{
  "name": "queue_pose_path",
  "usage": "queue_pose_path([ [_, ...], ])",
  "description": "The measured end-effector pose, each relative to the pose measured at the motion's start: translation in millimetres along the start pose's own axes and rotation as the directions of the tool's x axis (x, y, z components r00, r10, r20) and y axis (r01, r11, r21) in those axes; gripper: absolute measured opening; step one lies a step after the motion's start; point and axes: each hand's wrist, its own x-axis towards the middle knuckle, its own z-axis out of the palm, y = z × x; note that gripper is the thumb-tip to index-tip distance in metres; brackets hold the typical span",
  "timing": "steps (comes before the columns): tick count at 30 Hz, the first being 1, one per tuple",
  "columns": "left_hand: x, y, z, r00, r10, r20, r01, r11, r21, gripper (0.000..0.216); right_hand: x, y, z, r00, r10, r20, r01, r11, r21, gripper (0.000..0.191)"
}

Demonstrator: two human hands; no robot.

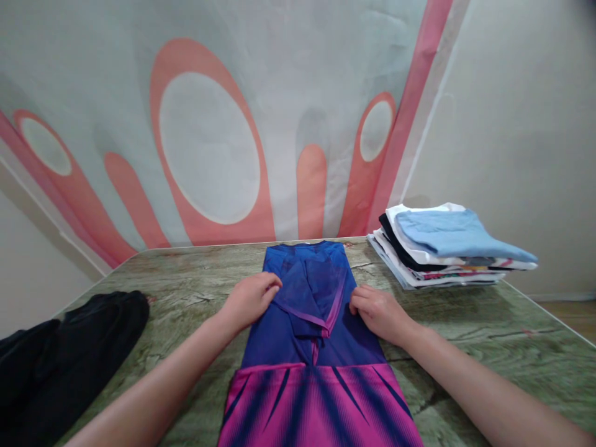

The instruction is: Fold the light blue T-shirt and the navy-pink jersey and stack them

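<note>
A blue and magenta shirt lies lengthwise in front of me, its sides turned inward into a long strip. Its sleeves are folded over the upper middle, with pink trim along their edges. My left hand is closed at the strip's left edge, its curled fingers on the fabric beside the folded sleeve. At the right edge, a little nearer to me, my right hand pinches the cloth with bent fingers. The fingertips of both hands are partly hidden. The shirt's near end runs out of the bottom of the view.
A stack of folded clothes, light blue on top, stands at the back right of the wood-patterned table. Black cloth is heaped at the left edge. Behind the table hangs a backdrop with coral shapes.
</note>
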Motion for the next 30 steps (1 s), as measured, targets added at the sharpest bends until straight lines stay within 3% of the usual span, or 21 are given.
queue_pose_path([
  [4, 36.8, -17.9, 8.8, 0.993, -0.066, -0.096, 0.054, 0.991, -0.119, 0.019, 1.2, -1.4, -1.6, 1.000, -0.001, -0.008, 0.001, 1.000, 0.013, 0.028],
  [9, 28.4, -16.3, 53.2, 0.987, 0.009, -0.158, -0.034, 0.987, -0.155, 0.019, 3.4, 0.3, -1.2, 0.999, 0.011, -0.033, -0.010, 0.999, 0.041, 0.030],
  [12, 21.8, -15.6, 65.2, 0.983, 0.070, -0.172, -0.096, 0.984, -0.153, 0.019, 4.2, 2.4, 0.2, 0.999, 0.026, -0.029, -0.025, 0.999, 0.045, 0.030],
  [17, 22.2, 3.2, 57.2, 0.969, 0.143, -0.203, -0.188, 0.956, -0.224, 0.020, 6.8, -4.1, 0.5, 1.000, 0.012, -0.012, -0.012, 0.999, 0.030, 0.031],
  [20, 18.6, 21.7, 51.4, 0.955, 0.269, -0.123, -0.291, 0.930, -0.227, 0.024, 9.0, -12.9, 0.2, 0.999, -0.037, 0.033, 0.038, 0.999, -0.015, 0.042],
  [23, 13.5, 34.1, 49.2, 0.933, 0.359, -0.010, -0.352, 0.910, -0.220, 0.025, 10.6, -20.4, -1.1, 0.986, -0.069, 0.152, 0.073, 0.997, -0.019, 0.052],
  [26, 12.7, 36.0, 50.5, 0.919, 0.388, 0.065, -0.358, 0.894, -0.271, 0.022, 12.5, -27.9, -3.3, 0.977, -0.060, 0.207, 0.053, 0.998, 0.042, 0.044],
  [30, 17.9, 26.9, 54.6, 0.945, 0.328, -0.007, -0.315, 0.901, -0.298, 0.027, 15.3, -41.8, -4.1, 0.977, -0.045, 0.206, 0.027, 0.996, 0.089, 0.046],
])
